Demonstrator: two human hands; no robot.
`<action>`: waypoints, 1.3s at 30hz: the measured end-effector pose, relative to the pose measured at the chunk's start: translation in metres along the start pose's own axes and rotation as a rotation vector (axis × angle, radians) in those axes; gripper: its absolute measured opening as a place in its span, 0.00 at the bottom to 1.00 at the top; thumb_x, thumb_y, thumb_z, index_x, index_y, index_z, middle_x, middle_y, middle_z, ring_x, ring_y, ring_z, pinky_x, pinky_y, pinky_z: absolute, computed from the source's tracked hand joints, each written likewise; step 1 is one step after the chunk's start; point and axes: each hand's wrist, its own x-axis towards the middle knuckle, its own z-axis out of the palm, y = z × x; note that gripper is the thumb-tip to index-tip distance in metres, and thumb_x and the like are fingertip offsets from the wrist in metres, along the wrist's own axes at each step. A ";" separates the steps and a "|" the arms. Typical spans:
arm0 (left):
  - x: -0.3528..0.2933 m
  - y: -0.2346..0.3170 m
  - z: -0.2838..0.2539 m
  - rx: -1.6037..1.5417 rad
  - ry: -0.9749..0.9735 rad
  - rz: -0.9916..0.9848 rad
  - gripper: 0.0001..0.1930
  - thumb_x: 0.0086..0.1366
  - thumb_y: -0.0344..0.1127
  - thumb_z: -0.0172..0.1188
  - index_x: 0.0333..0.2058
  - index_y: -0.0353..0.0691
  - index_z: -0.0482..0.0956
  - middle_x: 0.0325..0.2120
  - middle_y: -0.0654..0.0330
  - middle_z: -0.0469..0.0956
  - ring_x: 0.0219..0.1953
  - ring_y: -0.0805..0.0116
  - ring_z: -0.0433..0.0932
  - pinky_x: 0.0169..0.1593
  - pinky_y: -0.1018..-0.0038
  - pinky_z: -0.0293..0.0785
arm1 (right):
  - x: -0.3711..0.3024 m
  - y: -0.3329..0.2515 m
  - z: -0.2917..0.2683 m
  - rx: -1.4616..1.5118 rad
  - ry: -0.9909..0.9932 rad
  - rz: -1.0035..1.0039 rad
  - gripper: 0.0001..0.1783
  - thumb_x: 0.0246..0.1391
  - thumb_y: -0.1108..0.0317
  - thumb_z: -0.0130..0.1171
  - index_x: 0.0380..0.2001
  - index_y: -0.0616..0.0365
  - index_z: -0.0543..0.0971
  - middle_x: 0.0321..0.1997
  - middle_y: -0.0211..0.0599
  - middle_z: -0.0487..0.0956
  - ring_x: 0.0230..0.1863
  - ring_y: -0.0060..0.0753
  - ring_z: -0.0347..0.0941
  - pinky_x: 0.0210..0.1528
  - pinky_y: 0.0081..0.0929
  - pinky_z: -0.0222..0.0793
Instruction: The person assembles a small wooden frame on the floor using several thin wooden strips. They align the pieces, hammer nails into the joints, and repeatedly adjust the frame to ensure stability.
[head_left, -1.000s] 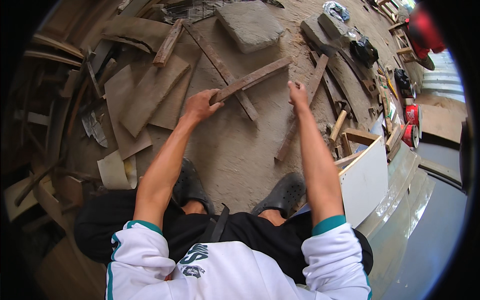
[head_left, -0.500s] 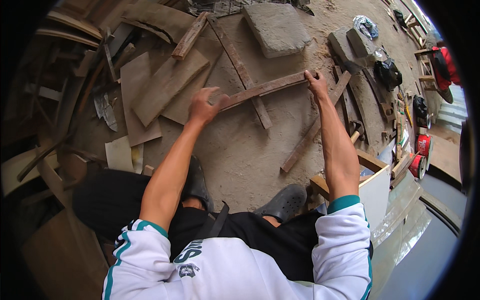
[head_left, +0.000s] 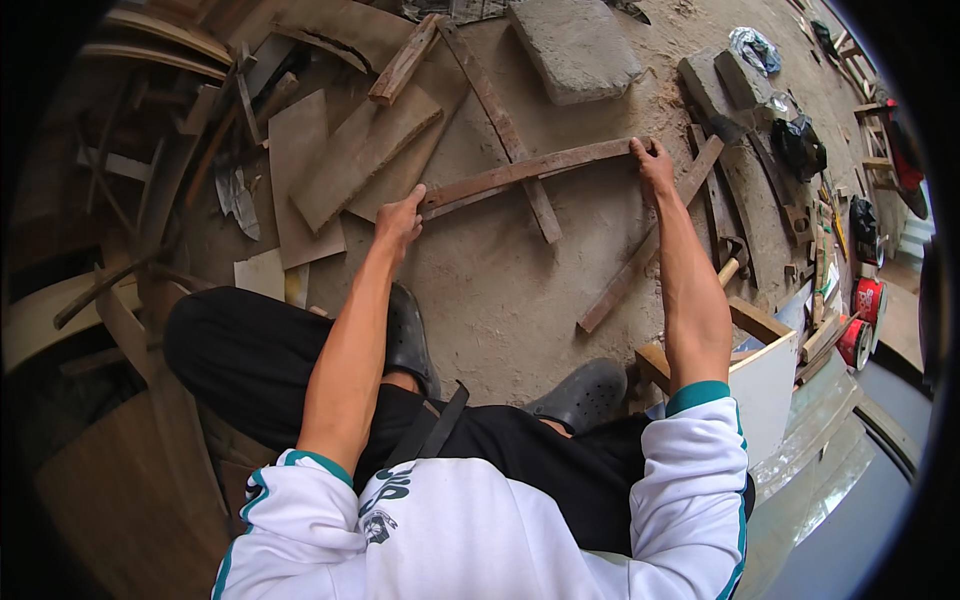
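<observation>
A long, narrow brown wooden strip (head_left: 585, 158) spans the space between my two hands. Its left end is gripped by my left hand (head_left: 401, 222), the thumb on top. At the other end, my right hand (head_left: 655, 167) pinches it between thumb and fingers. Beneath the strip, another wooden batten (head_left: 487, 97) slants across the dirt floor. A thinner length of wood shows just under the held strip, partly hidden by it. Off to the right a third batten (head_left: 640, 265) lies below my right hand, partly covered by my forearm.
Flat boards (head_left: 365, 160) and scrap wood pile up at the left. A concrete slab (head_left: 575, 50) lies at the far side, with blocks (head_left: 705, 85) to its right. A hammer (head_left: 733, 262), a white-sided wooden box (head_left: 765, 370) and red cans (head_left: 856, 343) are on the right.
My left hand, blurred and loose at the strip's left end before, now grips that end. The strip's left end sits slightly higher. The whole view has shifted a little.
</observation>
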 end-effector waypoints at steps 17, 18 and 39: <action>0.026 -0.033 0.005 0.170 0.156 -0.065 0.37 0.68 0.64 0.53 0.53 0.29 0.76 0.39 0.62 0.77 0.39 0.74 0.75 0.47 0.75 0.75 | -0.019 -0.049 -0.008 0.153 -0.149 0.373 0.30 0.68 0.47 0.48 0.68 0.46 0.64 0.68 0.34 0.67 0.65 0.43 0.65 0.58 0.56 0.66; 0.028 -0.033 0.006 0.181 0.180 -0.058 0.37 0.68 0.64 0.53 0.53 0.29 0.76 0.38 0.62 0.76 0.38 0.74 0.75 0.46 0.76 0.75 | -0.021 -0.051 -0.009 0.173 -0.146 0.385 0.31 0.68 0.46 0.48 0.69 0.45 0.63 0.69 0.33 0.66 0.65 0.44 0.64 0.58 0.56 0.65; 0.011 -0.018 0.017 -0.019 0.225 -0.092 0.30 0.68 0.56 0.53 0.47 0.28 0.77 0.35 0.53 0.80 0.41 0.61 0.79 0.45 0.67 0.73 | -0.050 -0.082 0.024 0.554 0.064 0.381 0.30 0.59 0.58 0.62 0.57 0.61 0.64 0.42 0.41 0.76 0.41 0.44 0.77 0.47 0.50 0.78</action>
